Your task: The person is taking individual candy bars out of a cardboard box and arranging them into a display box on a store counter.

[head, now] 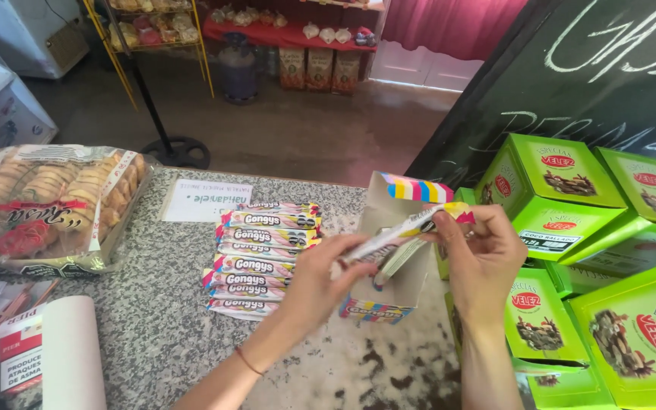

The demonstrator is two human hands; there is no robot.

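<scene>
Granite-speckled counter [153, 319] carries an open cardboard box [389, 250] with striped flaps, and above its mouth both hands pinch one long candy stick [408, 228], the left hand [320, 281] gripping its lower end, the right hand [484, 254] its upper. Just left of the box lies a stack of matching candy sticks [263, 254], while green boxes [571, 197] crowd the right side.
</scene>
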